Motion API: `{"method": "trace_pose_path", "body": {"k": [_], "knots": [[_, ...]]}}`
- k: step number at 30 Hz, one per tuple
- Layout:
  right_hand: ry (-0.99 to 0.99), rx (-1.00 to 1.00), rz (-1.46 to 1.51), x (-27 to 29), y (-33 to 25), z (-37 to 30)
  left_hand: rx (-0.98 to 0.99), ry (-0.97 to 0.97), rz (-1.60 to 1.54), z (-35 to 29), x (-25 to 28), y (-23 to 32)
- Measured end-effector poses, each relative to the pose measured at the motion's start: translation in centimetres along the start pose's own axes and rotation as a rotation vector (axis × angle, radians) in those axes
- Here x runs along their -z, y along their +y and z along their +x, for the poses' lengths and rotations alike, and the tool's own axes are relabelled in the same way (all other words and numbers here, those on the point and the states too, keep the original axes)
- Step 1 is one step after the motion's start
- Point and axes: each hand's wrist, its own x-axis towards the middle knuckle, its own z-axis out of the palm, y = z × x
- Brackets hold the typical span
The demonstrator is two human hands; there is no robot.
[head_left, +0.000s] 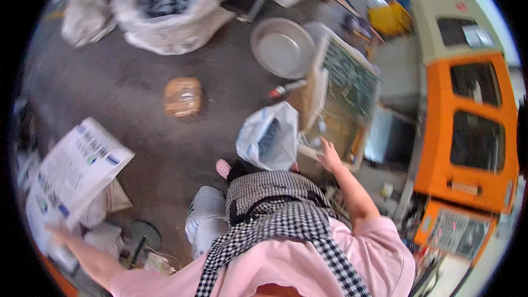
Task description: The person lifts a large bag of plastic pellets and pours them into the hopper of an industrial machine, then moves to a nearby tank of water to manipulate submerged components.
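At the lower left, my left hand (59, 235) is at the bottom edge of a large white printed sack (82, 165). Its fingers are blurred, so whether they grip the sack is unclear. My right hand (330, 157) has its fingers apart over the near edge of a light-coloured bin (320, 99) and holds nothing I can see. The bin contains dark greenish small pieces (349, 71) on its far side. In front of my checked apron stands an open white bag (286, 151) with dark contents.
A brown taped bundle (183, 97) lies on the floor (137, 71). A round metal basin (282, 48) and a red-handled tool (279, 92) are beside the bin. A large white sack of dark pieces (173, 36) stands at the back. An orange machine (440, 132) borders the right side.
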Motion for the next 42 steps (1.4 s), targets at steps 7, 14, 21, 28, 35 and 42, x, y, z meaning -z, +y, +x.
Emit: {"method": "trace_pose_path", "body": {"k": [7, 14, 21, 28, 35, 42], "knots": [[-0.073, -0.143, 0.018, 2.0, -0.9, -2.9, 0.455, -0.757, -0.345, -25.9, -1.0, 6.1], [-0.010, -0.358, -0.037, 9.4, 2.0, -6.2, -0.062, -1.541, -0.104, -52.9, 7.9, 24.7], [-0.037, -0.519, 0.057, 9.6, 21.2, -4.5, -0.920, -1.607, -0.697, -73.5, 23.8, 41.0], [-0.155, -0.759, 0.139, 6.2, 38.3, 2.0, -1.345, -1.745, -0.226, -90.5, 30.5, 44.1], [-0.078, -0.817, 0.281, 1.1, 50.5, 8.8, -1.631, -1.834, -0.089, -109.2, 32.9, 51.0], [-0.030, -0.854, 0.066, -6.7, 59.4, 13.9, -2.147, -1.370, 0.024, -125.8, 23.2, 49.6]]}}
